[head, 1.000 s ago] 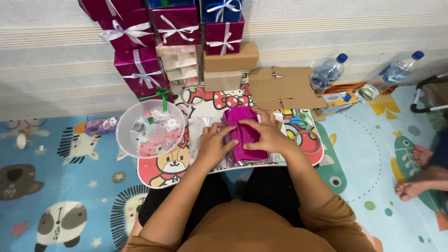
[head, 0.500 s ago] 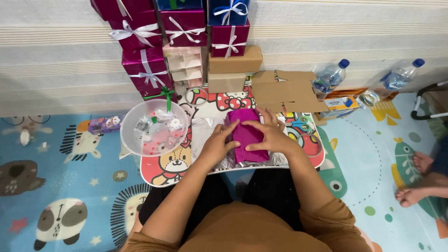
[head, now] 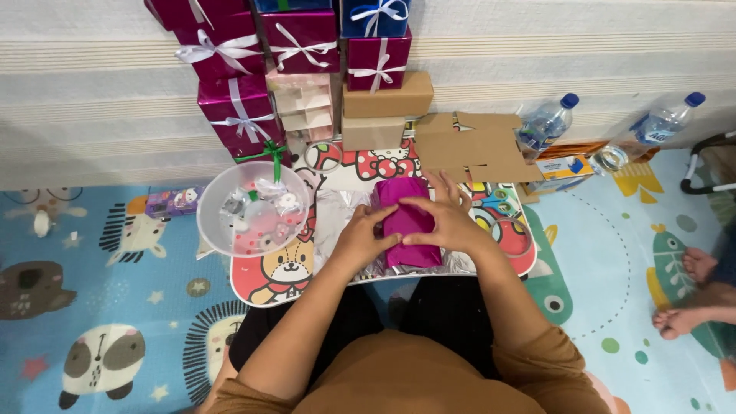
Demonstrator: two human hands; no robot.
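Observation:
A small box half wrapped in shiny magenta paper (head: 405, 222) lies on a cartoon-printed lap tray (head: 264, 280) in front of me. My left hand (head: 359, 239) presses on its left side, fingers curled over the paper. My right hand (head: 445, 218) lies over its right side and top, fingers spread on the paper. Silvery wrapping sheet (head: 337, 211) spreads under the box.
A clear round bowl (head: 253, 208) of small bows and bits sits at the tray's left. Wrapped magenta gift boxes (head: 230, 107) and plain cardboard boxes (head: 386, 107) stack against the wall. Flat cardboard (head: 475, 146), two water bottles (head: 546, 123), another person's feet (head: 690, 291) lie right.
Both hands stay on the magenta-wrapped box and have shifted slightly, the fingers drawn closer together over its top. The view has tilted a little.

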